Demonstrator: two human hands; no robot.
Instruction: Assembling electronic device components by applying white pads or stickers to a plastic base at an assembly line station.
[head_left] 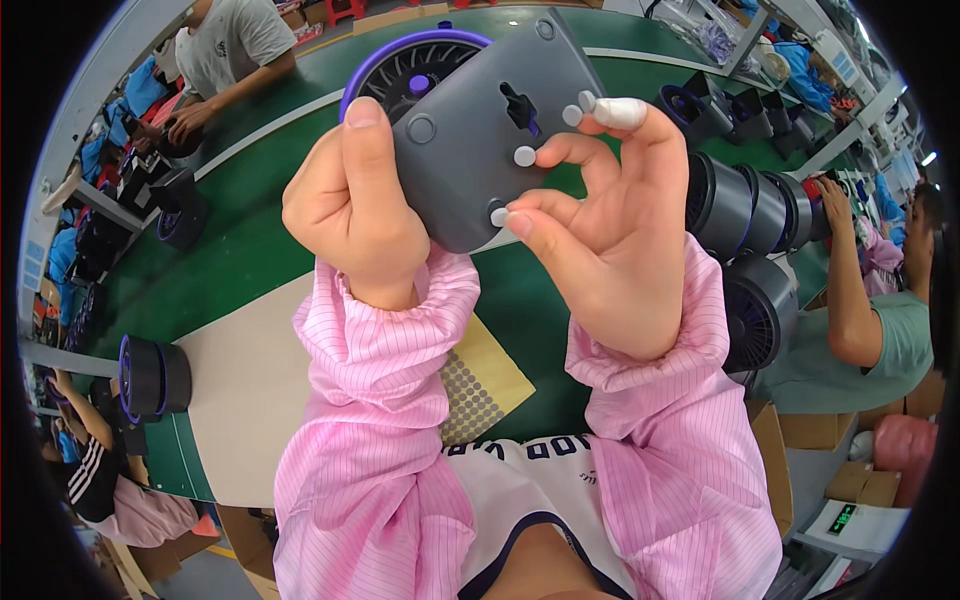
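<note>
My left hand [360, 215] is closed round the edge of a desk fan, its fingers hidden behind the dark grey base plate [460, 160]. The underside of the plate faces me, with a keyhole slot and round corner spots. Behind it shows the purple-rimmed fan head [430, 65]. My right hand [630, 235] pinches a small round light-grey pad [499, 216] between thumb and finger, at the plate's lower corner spot. More such pads cling to its other fingertips, one of them wrapped in a white finger cover [620, 113].
Beneath my forearms, a yellow sheet of round grey pads [475, 395] lies by a beige board [250, 400] on the green table [250, 240]. Several fans [740, 205] stand at right, with a fan part [150, 378] at left. Co-workers [235, 50] sit around the table.
</note>
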